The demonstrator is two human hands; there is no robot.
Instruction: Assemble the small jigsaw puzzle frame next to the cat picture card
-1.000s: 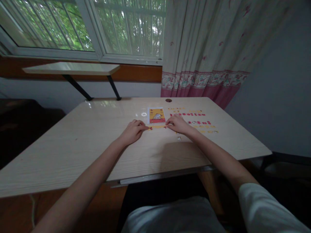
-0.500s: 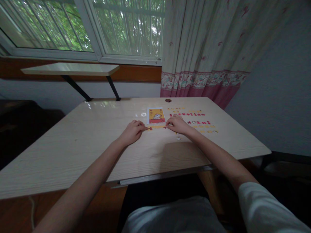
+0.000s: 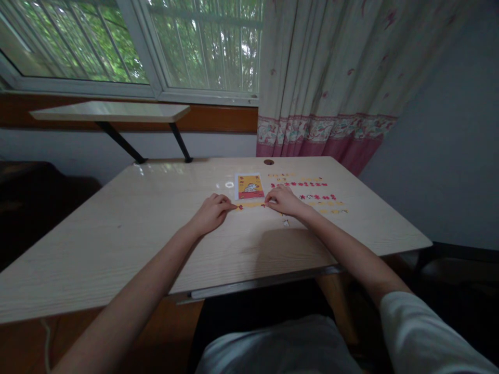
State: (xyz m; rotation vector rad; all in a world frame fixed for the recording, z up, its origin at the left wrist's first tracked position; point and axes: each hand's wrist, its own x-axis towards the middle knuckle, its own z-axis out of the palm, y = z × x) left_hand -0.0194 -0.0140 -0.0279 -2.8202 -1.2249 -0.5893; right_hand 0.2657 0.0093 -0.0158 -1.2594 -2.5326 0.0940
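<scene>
A short yellow strip of jigsaw puzzle pieces (image 3: 252,205) with red spots near its ends lies flat on the desk, just below a picture card (image 3: 250,187) showing a white animal on yellow and red. My left hand (image 3: 212,213) is closed, its thumb and fingertips pressed at the strip's left end. At the right end, the fingers of my right hand (image 3: 281,199) are pinched together in the same way. A loose white-and-dark puzzle piece (image 3: 286,223) lies below my right hand. Exactly how the fingertips meet the pieces is too small to see.
Rows of loose red puzzle pieces (image 3: 306,184) and yellow puzzle pieces (image 3: 331,211) spread over the right side of the desk (image 3: 128,244). A raised shelf (image 3: 113,111) on dark legs stands at the back left. A curtain (image 3: 323,124) hangs behind the desk.
The camera view has shifted very slightly. Both hands stay at the two ends of the strip, and no piece has visibly moved on the desk.
</scene>
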